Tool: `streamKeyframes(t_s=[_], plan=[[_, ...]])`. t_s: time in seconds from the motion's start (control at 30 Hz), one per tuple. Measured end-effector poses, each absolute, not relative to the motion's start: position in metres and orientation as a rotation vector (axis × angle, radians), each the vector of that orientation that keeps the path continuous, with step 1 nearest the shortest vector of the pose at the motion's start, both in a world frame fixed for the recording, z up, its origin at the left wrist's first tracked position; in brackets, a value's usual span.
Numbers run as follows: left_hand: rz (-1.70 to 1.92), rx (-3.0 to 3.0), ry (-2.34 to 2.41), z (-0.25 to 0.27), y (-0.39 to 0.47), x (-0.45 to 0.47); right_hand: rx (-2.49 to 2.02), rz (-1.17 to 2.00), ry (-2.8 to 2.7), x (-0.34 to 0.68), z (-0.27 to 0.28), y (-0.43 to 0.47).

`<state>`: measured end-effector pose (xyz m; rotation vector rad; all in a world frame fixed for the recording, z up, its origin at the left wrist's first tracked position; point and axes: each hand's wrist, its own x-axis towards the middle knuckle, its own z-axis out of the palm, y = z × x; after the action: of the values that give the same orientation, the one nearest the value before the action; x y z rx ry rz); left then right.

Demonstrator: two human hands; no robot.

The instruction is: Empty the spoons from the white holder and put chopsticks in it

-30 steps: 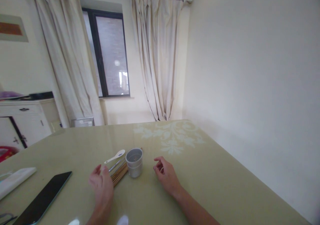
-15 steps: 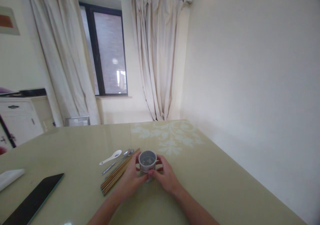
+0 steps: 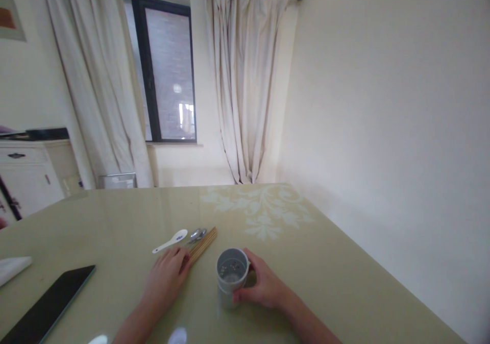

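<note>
Right hand (image 3: 264, 287) is gripping the cup (image 3: 230, 277) upright on the worktop (image 3: 344, 283). Left hand (image 3: 166, 275) is lying open on the chopsticks (image 3: 202, 244); gathering them likely needs closing fingers.

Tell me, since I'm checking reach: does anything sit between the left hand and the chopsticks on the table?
Nothing visible does. The left hand lies flat on the bundle of chopsticks, covering its near end. The metal spoons and white spoon lie just beyond, and the cup is off to the side in the right hand.
</note>
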<state>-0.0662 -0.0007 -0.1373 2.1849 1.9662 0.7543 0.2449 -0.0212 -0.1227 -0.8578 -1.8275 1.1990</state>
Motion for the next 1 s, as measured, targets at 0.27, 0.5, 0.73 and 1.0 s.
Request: streamKeyframes(t_s=[0.27, 0.5, 0.73, 1.0], plan=[[0.710, 2.204, 1.902, -0.141, -0.002, -0.059, -0.776, 1.373, -1.881, 0.244, -0.110, -0.033], [0.707, 2.190, 1.862, -0.134, -0.008, -0.052, -0.735, 1.402, -1.890, 0.242, -0.110, -0.036], [0.718, 2.174, 1.925, -0.138, -0.009, -0.049, -0.687, 1.439, -1.892, 0.241, -0.111, -0.031], [1.108, 2.020, 1.635, -0.137, -0.021, -0.011, -0.760, 1.444, -1.610, 0.239, -0.128, -0.021]])
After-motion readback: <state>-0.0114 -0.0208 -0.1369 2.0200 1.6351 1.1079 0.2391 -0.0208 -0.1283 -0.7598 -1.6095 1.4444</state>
